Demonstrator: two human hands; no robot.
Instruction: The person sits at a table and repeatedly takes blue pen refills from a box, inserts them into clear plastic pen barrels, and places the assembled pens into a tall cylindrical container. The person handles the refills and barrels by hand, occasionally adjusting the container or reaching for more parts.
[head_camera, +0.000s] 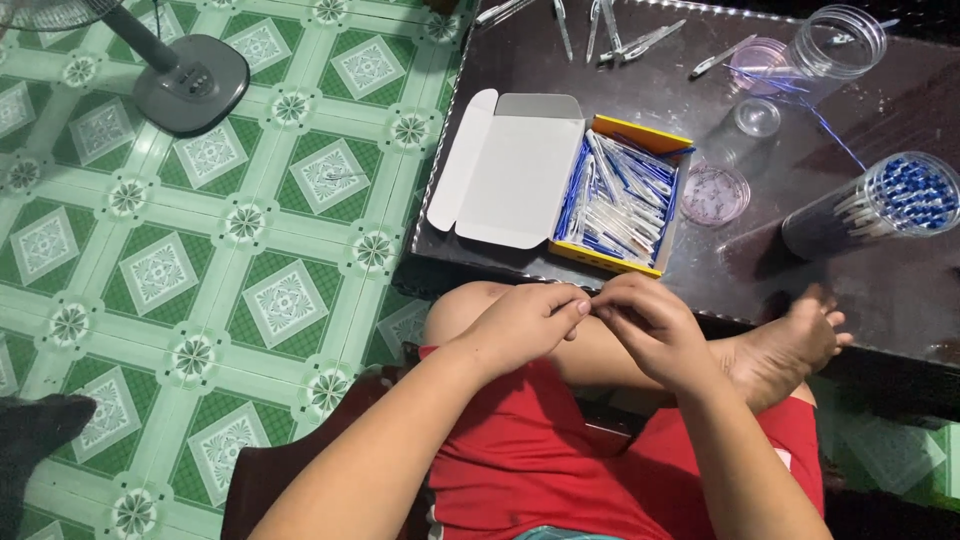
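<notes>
My left hand (527, 322) and my right hand (650, 325) meet over my knee, just below the near edge of the dark table (520, 45). Their fingertips pinch together on a small thin pen part (592, 307), mostly hidden by the fingers. Directly beyond the hands lies an open yellow box (620, 195) full of blue and clear pens, its white lid (510, 165) folded out to the left.
A clear cylinder of blue-capped pens (880, 200) lies at the table's right. Round clear lids (715, 193) and an empty clear jar (830, 45) sit behind the box, with loose pen parts (620, 40) along the far edge. A fan base (190, 85) stands on the green tiled floor.
</notes>
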